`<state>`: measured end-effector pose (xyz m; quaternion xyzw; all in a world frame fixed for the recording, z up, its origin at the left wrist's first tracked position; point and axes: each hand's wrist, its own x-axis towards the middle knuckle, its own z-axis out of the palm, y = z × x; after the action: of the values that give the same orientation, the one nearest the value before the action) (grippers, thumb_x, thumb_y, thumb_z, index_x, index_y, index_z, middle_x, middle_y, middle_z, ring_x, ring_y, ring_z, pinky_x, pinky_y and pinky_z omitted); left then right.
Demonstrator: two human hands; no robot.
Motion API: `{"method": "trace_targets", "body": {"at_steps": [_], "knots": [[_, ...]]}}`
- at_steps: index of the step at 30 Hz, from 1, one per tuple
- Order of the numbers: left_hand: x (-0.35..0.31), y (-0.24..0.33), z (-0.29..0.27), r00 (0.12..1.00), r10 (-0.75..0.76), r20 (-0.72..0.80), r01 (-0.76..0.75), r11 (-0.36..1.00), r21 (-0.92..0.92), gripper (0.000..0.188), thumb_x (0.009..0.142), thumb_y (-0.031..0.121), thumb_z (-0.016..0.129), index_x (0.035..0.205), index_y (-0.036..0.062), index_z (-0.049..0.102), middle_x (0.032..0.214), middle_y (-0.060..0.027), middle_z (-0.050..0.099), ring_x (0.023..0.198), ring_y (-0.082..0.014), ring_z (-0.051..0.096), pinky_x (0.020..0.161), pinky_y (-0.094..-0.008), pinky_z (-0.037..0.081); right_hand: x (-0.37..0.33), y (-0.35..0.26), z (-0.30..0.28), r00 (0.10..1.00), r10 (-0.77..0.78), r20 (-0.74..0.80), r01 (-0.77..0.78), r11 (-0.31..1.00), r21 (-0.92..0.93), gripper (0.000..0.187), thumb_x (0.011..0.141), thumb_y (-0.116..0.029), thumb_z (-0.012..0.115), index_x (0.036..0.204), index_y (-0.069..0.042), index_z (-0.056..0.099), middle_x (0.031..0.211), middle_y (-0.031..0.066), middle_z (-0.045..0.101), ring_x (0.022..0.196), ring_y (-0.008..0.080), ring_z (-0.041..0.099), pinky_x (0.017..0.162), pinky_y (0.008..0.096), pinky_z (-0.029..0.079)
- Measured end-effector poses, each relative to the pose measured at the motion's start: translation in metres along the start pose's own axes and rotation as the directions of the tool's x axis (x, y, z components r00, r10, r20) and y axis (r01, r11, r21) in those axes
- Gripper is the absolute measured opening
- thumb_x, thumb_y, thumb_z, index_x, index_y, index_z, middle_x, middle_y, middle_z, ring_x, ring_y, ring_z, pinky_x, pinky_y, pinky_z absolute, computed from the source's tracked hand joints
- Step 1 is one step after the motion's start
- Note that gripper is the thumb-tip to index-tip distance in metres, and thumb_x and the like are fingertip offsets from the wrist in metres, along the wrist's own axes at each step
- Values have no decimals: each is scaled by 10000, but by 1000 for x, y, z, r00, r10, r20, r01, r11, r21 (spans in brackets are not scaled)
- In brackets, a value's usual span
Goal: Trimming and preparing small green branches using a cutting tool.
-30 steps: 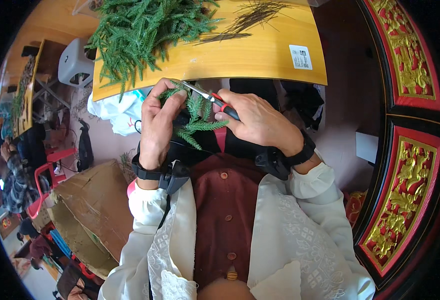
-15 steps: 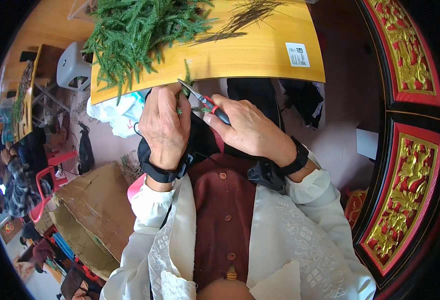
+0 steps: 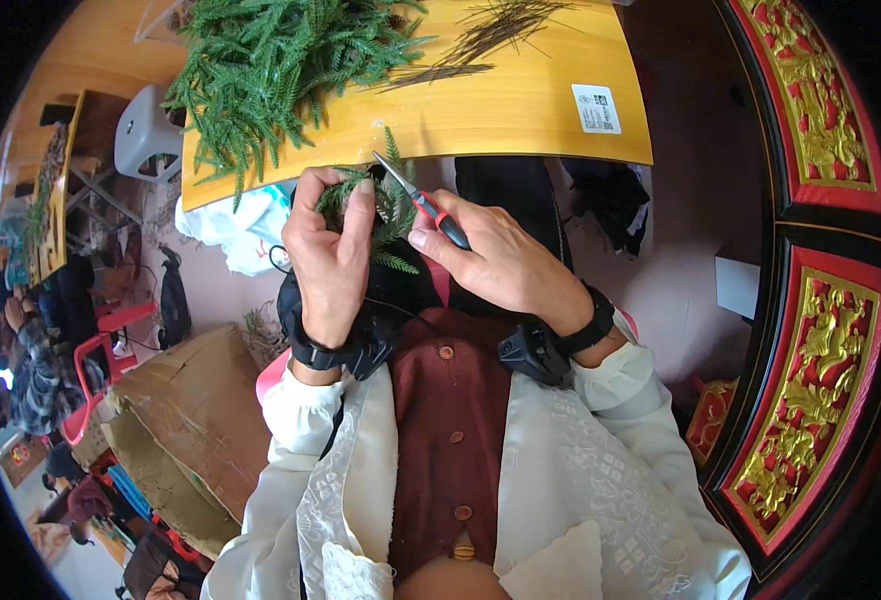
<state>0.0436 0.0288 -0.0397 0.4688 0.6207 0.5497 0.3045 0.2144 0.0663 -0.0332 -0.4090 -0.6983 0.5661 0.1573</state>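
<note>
My left hand [image 3: 326,255] is closed around a green artificial pine sprig [image 3: 396,210], thumb upward, with needled fronds spreading out to the right of the fingers. Part of the sprig is hidden behind the fingers. My right hand [image 3: 505,260] grips long-nose pliers [image 3: 425,203] with red and black handles, their slim metal tips pointing up and left beside the fronds. Whether the tips touch the sprig I cannot tell. Both hands are just off the near edge of the yellow table [image 3: 540,115], above my lap.
A heap of green pine sprigs [image 3: 270,85] covers the table's left side, with thin brown wires or stems [image 3: 500,35] to its right. White plastic bags [image 3: 235,235] lie below the table. A cardboard box [image 3: 185,420] is at left; carved red-and-gold panels [image 3: 810,370] stand at right.
My left hand has turned so its thumb side shows, and more of the sprig is exposed. The pliers have shifted slightly right.
</note>
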Motion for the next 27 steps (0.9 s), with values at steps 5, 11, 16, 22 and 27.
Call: {"method": "trace_targets", "body": {"at_steps": [5, 11, 16, 22, 27], "knots": [[-1, 2, 6, 1000, -13, 11, 13, 999, 30, 104, 888, 59, 615, 918, -6, 539, 742, -4, 559, 679, -48, 482, 586, -214, 403, 0, 7, -2, 999, -42, 17, 42, 998, -37, 338, 914, -304, 564, 1048, 3, 521, 859, 222, 594, 829, 414, 567, 752, 422, 444], [2, 2, 19, 948, 313, 50, -303, 846, 438, 94, 838, 15, 631, 904, -10, 568, 796, -118, 604, 672, -215, 579, 629, -293, 461, 1, 22, -4, 993, -100, -57, 95, 993, -73, 329, 917, -293, 560, 1031, 14, 531, 840, 237, 597, 818, 432, 568, 725, 433, 449], [3, 2, 29, 925, 366, 99, -366, 797, 480, 115, 829, 3, 630, 931, -17, 579, 831, -118, 612, 707, -203, 595, 660, -296, 476, 3, 25, -13, 996, -61, -72, 58, 997, -47, 329, 920, -292, 558, 1020, 20, 532, 826, 233, 602, 806, 434, 573, 707, 436, 453], [1, 1, 35, 984, -156, 84, 163, 983, -79, 181, 874, 50, 634, 1032, -5, 566, 825, -7, 600, 735, -82, 549, 669, -220, 452, 5, 37, -21, 998, -39, -49, 37, 998, -41, 341, 909, -307, 574, 1034, 8, 527, 843, 211, 610, 811, 403, 593, 732, 417, 456], [6, -6, 35, 943, -282, 176, 314, 930, -193, 212, 895, 101, 629, 1070, 3, 563, 796, 9, 591, 679, -49, 478, 623, -188, 392, 6, 41, -29, 999, -37, -39, 34, 998, -61, 370, 896, -320, 587, 1054, 8, 523, 872, 209, 608, 839, 393, 589, 760, 409, 453]]}}
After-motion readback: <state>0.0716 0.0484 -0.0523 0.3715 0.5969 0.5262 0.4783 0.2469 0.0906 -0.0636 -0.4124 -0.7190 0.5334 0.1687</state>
